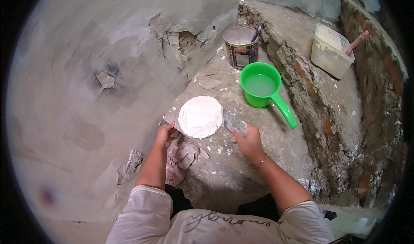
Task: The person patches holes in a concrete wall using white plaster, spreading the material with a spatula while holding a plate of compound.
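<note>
In front of me is a round tub heaped with white plaster-like material [201,117]; its sides are mostly hidden under the white. My left hand [165,134] is closed at the tub's lower left edge, its fingers partly hidden there. In my right hand [250,141] is a putty knife [234,122], its flat grey blade reaching to the right side of the white heap. A crumpled pinkish cloth [183,157] lies just below the tub, beside my left wrist.
A green dipper [260,85] of cloudy liquid stands beyond my right hand. Behind it is a printed bucket [241,47] with a tool inside. On a rough step at right sits a clear plastic box [330,56] with a red-handled brush [356,43]. A grey plastered wall [77,93] rises at left.
</note>
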A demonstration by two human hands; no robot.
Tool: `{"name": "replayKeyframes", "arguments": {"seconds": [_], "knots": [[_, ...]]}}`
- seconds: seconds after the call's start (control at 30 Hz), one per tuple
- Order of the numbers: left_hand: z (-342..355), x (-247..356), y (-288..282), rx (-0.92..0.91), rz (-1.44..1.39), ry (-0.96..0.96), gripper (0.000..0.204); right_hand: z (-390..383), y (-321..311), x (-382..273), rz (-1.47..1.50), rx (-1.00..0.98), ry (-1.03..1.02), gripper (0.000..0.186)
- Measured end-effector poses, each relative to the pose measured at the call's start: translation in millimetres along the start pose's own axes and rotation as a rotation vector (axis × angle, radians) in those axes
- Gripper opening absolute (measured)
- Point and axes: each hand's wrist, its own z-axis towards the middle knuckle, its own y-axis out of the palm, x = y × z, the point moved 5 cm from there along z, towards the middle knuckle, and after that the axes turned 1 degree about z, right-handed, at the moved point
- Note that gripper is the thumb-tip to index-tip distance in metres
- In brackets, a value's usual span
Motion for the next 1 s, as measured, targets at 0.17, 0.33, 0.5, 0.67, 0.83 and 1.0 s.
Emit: {"name": "replayKeyframes", "arguments": {"seconds": [0.17,0.33,0.5,0.67,0.83,1.0], "knots": [[-4,5,3,-0.084,0.053,-0.02,0.088,4,-4,-6,-0.118,-0.008,-0.077,0.02],[-1,7,1,-0.054,0.12,-0.06,0.084,3,-8,-18,-0.059,0.01,0.03,0.024],[-4,20,-4,-0.174,0.321,-0.268,0.094,-2,-8,-24,-0.125,-0.025,0.034,0.028],[-8,16,-5,-0.243,0.287,-0.306,0.09,5,-14,-29,-0.065,0.031,0.03,0.026],[-18,16,17,-0.293,0.189,-0.247,0.074,2,-9,-19,-0.041,-0.003,0.091,0.026],[-16,13,7,-0.268,0.163,-0.246,0.07,5,1,1,0.038,0.008,0.02,0.021]]}}
